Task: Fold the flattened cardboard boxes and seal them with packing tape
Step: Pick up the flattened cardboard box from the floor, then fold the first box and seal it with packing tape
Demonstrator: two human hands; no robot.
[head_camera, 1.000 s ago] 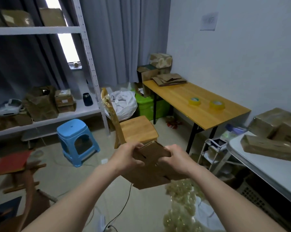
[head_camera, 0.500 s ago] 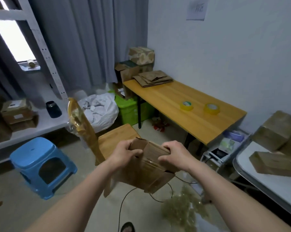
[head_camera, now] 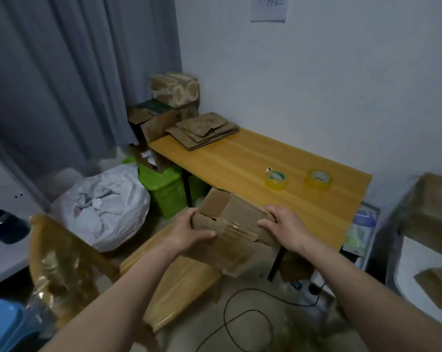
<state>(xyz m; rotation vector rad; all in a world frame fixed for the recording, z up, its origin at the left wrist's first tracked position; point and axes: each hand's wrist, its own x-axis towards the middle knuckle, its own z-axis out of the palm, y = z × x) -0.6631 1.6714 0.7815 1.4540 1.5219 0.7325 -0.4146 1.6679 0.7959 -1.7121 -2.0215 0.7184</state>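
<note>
A small brown cardboard box [head_camera: 233,219], partly folded with its flaps loose, hangs in the air just in front of the wooden table [head_camera: 242,158]. My left hand [head_camera: 189,231] grips its left end, thumb across the near face. My right hand [head_camera: 282,224] grips its right end, fingers curled over the top edge. Two rolls of yellowish packing tape lie on the table, one [head_camera: 276,179] left of the other [head_camera: 318,179]. A stack of flattened cardboard boxes [head_camera: 203,130] rests at the table's far end.
A wooden chair [head_camera: 174,283] with plastic-wrapped back [head_camera: 59,265] stands below my arms. Left are a white bag [head_camera: 105,207], green bin [head_camera: 164,189] and blue stool [head_camera: 1,326]. A black cable [head_camera: 242,313] loops on the floor. A white table [head_camera: 423,270] with boxes is at right.
The view has moved closer to the wooden table and turned right. Both hands keep hold of the box, which has risen toward the table's near edge.
</note>
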